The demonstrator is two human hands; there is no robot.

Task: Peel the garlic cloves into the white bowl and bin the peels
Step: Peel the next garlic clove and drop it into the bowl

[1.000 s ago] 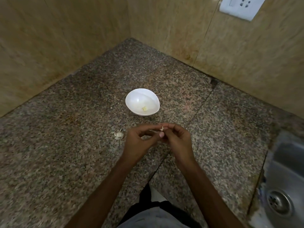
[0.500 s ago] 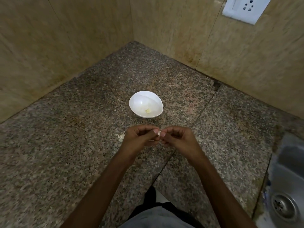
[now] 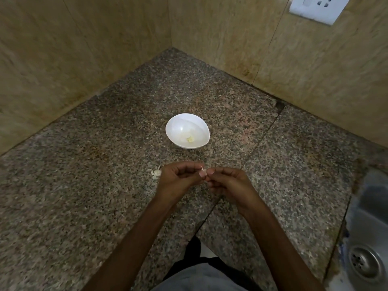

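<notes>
Pinching one garlic clove [image 3: 203, 169] between left hand [image 3: 178, 179] and right hand [image 3: 228, 185], just short of the white bowl [image 3: 178, 124] straight ahead on the tabletop [image 3: 84, 185], left slightly nearer.

In front of the white bowl [image 3: 180, 125], the fingertips of the left hand [image 3: 178, 180] and right hand [image 3: 227, 184] hide all but a pale sliver of the garlic clove [image 3: 202, 169]. The garlic bits [image 3: 155, 173] in front of the bowl and to its left are partly behind the left hand, too small to tell clove from peel. Right of the bowl, the picture's edge cuts off the sink [image 3: 370, 234].
</notes>
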